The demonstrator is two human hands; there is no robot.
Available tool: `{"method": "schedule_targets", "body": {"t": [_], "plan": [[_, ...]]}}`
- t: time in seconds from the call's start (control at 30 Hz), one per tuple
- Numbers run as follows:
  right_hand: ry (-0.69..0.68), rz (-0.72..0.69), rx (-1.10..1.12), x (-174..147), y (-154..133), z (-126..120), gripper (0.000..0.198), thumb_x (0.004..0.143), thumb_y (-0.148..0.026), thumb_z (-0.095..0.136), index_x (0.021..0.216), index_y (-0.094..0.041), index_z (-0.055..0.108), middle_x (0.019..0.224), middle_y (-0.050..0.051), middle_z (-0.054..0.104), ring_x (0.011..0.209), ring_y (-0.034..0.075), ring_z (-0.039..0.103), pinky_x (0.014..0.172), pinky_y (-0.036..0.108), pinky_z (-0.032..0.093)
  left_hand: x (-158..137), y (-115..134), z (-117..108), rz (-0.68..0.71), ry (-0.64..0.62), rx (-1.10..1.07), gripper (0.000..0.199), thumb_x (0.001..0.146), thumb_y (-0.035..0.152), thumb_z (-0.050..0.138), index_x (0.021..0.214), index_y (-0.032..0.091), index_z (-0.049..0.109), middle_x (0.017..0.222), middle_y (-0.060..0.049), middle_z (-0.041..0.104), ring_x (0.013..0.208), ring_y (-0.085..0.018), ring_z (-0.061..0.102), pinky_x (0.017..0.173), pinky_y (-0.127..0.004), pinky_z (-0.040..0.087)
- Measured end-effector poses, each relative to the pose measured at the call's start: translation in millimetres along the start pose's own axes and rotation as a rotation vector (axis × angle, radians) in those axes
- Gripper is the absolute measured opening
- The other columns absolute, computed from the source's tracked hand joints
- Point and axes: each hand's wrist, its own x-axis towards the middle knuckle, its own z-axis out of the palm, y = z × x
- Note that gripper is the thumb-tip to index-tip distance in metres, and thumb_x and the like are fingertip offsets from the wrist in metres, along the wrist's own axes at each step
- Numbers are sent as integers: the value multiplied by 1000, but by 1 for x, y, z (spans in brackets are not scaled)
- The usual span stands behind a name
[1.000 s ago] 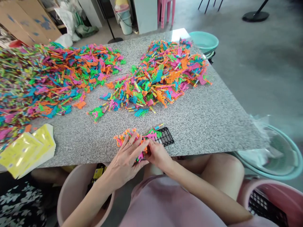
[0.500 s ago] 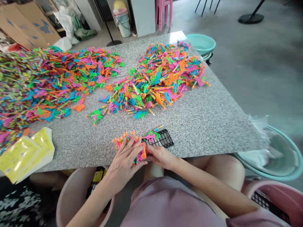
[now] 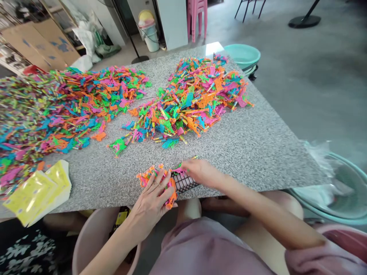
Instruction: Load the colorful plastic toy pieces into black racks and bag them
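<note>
My left hand (image 3: 155,191) lies over a tight row of orange and pink plastic toy guns (image 3: 149,175), fingers stretched across the top and thumb at the near side, keeping them bunched. The row sits at the left end of a black plastic grid tray (image 3: 183,184) by the table's near edge. Over the tray's right part is my right hand (image 3: 202,172), its fingertips pinched at a pink and green toy gun (image 3: 179,169). The hand covers much of that toy and the tray's far right corner.
Loose toy guns form a heap (image 3: 186,103) mid-table and a larger pile (image 3: 71,103) at left. Yellow printed cards (image 3: 40,191) lie at the near left. Below the granite table (image 3: 258,152) stand a pink bin (image 3: 91,236) and a green basin (image 3: 344,191). Someone's patterned clothing (image 3: 25,244) shows at left.
My right hand has moved from the bunched toy guns rightward and away from me, onto the toy lying over the tray. My left hand stays on the row. The view has shifted slightly.
</note>
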Motion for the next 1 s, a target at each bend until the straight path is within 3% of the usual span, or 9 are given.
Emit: {"method": "schedule_targets", "body": {"t": [0.07, 0.13, 0.27, 0.43, 0.57, 0.7, 0.83, 1.0], "plan": [[-3, 64, -189, 12, 17, -16, 26, 86, 1, 48, 103, -15, 59, 106, 10, 64, 95, 20, 63, 75, 26, 46, 2, 0, -2, 17, -19, 9, 19, 96, 29, 54, 107, 14, 59, 141, -19, 53, 147, -34, 23, 111, -57, 38], [-70, 24, -313, 23, 29, -22, 28, 86, 2, 46, 102, -13, 62, 109, 12, 63, 100, 23, 63, 77, 29, 48, 3, 1, -5, 5, -59, 9, 17, 96, 28, 53, 106, 15, 59, 142, -19, 52, 146, -32, 25, 113, -57, 36], [-126, 1, -349, 33, 37, -21, 25, 87, 1, 46, 97, -12, 63, 100, 13, 65, 96, 23, 64, 79, 30, 48, 2, 3, -6, -13, -83, 34, 14, 95, 22, 52, 105, 15, 58, 142, -20, 51, 147, -33, 23, 113, -57, 36], [133, 254, -22, 12, 36, -23, 23, 79, -1, 53, 96, -16, 57, 88, 6, 65, 77, 18, 62, 70, 27, 44, -4, 4, 2, -48, -9, 53, 15, 92, 26, 57, 103, 15, 58, 143, -21, 50, 147, -35, 20, 112, -59, 36], [217, 389, 409, 0, 11, 2, 22, 77, -9, 55, 98, -18, 52, 67, -4, 57, 59, 13, 54, 58, 23, 38, -4, 4, 3, -18, 54, 60, 14, 92, 28, 59, 98, 15, 57, 140, -22, 52, 146, -34, 24, 112, -56, 36], [202, 382, 564, 7, -12, 31, 15, 78, -11, 59, 91, -18, 54, 66, -3, 57, 59, 12, 52, 57, 23, 36, -3, 4, 2, -14, 55, 65, 16, 94, 30, 56, 102, 15, 56, 140, -22, 53, 146, -34, 26, 112, -55, 36], [264, 417, 618, 19, -12, 39, 12, 75, -10, 60, 82, -18, 55, 67, -3, 58, 60, 12, 53, 59, 22, 38, -6, 6, 6, -22, 92, 54, 19, 94, 31, 57, 104, 15, 56, 142, -23, 50, 146, -35, 26, 114, -55, 33], [310, 163, 593, 34, -8, 47, 26, 62, 1, 55, 76, -20, 51, 79, -1, 62, 76, 15, 58, 71, 24, 44, -8, 9, 11, -81, 69, 16, 19, 94, 31, 56, 105, 15, 55, 147, -23, 44, 145, -36, 27, 112, -57, 34]]}}
